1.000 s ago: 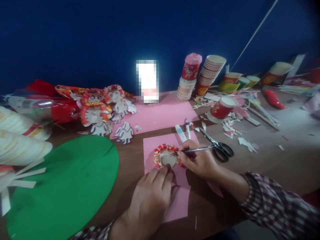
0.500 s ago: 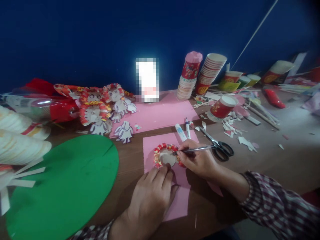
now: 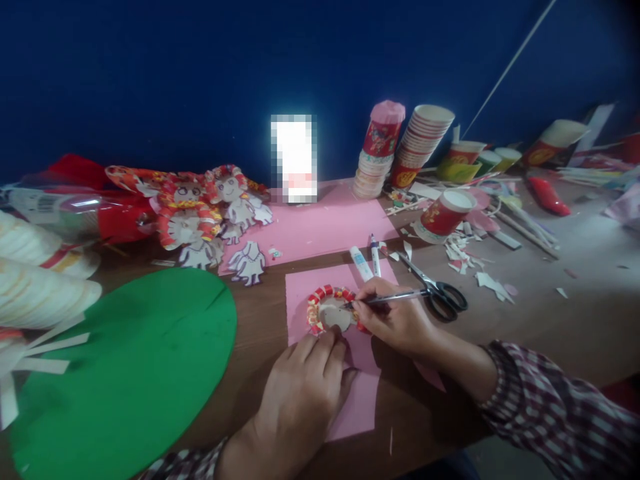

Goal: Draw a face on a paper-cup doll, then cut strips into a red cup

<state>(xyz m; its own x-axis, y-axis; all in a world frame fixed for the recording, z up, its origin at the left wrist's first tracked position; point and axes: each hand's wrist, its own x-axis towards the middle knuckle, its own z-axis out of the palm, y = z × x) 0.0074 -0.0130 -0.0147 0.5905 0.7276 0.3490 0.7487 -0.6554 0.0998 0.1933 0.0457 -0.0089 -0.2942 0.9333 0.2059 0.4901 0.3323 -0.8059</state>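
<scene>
A round paper doll head (image 3: pixel 334 315), with a pale face and a ring of red and yellow curled strips, lies on a pink paper sheet (image 3: pixel 300 287). Between the thumb and fingers of my right hand (image 3: pixel 395 319) is a pen (image 3: pixel 400 297), its tip at the face's upper right, where small dark marks show. My left hand (image 3: pixel 303 377) holds the head's lower edge, fingers bent and close together; the fingertips are partly hidden. Just beyond the head lie a white glue stick (image 3: pixel 361 264) and a marker (image 3: pixel 375 257). Black-handled scissors (image 3: pixel 443 293) rest behind my right hand.
A green oval board (image 3: pixel 135 360) covers the left side. Finished doll heads (image 3: pixel 227 190) and paper bodies (image 3: pixel 249 265) lie behind it. Stacked paper cups (image 3: pixel 423 143), a single upturned cup (image 3: pixel 445 215) and paper scraps (image 3: pixel 493 287) occupy the right. A blurred-out bright panel (image 3: pixel 300 157) stands at the back.
Almost nothing differs. The whole view has shifted very slightly; both hands, the pen and the doll head keep their places.
</scene>
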